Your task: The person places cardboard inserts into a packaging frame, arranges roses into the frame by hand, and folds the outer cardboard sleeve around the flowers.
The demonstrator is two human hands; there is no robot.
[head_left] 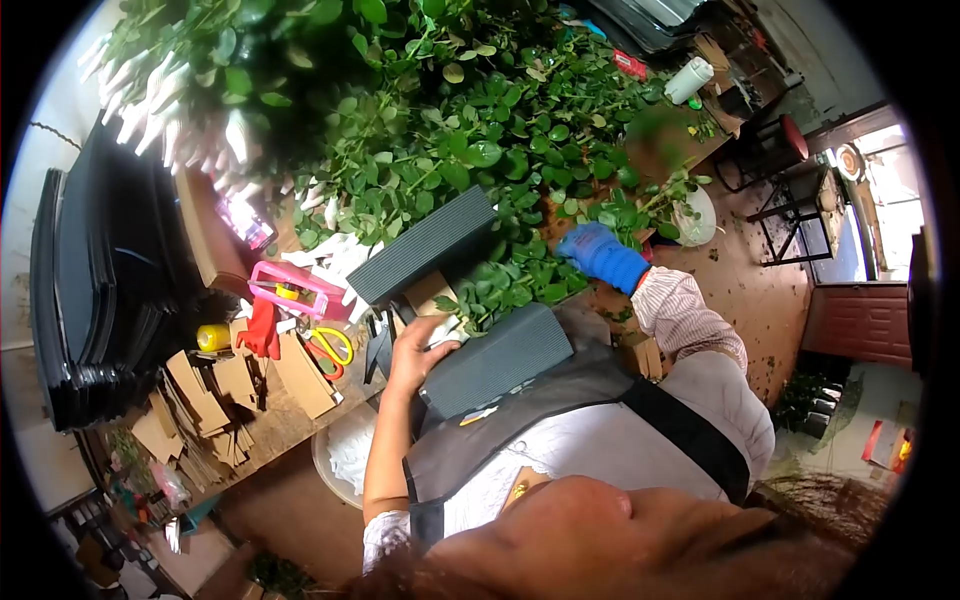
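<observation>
In front of my body lies a dark grey corrugated wrapper, its two ridged flaps raised on either side of a bunch of leafy stems. My left hand, bare, is closed at the bunch's left end, fingers and thumb around a white-sleeved flower bud. On the other side my right hand, in a blue glove, is closed at the leafy stems by the table edge; its fingertips are partly hidden by leaves. A large heap of leafy stems covers the table beyond.
Left on the table are a pink plastic frame, yellow-handled scissors, a yellow tape roll, a red glove and cardboard pieces. Black sheets stand stacked at far left. A white bucket stands right.
</observation>
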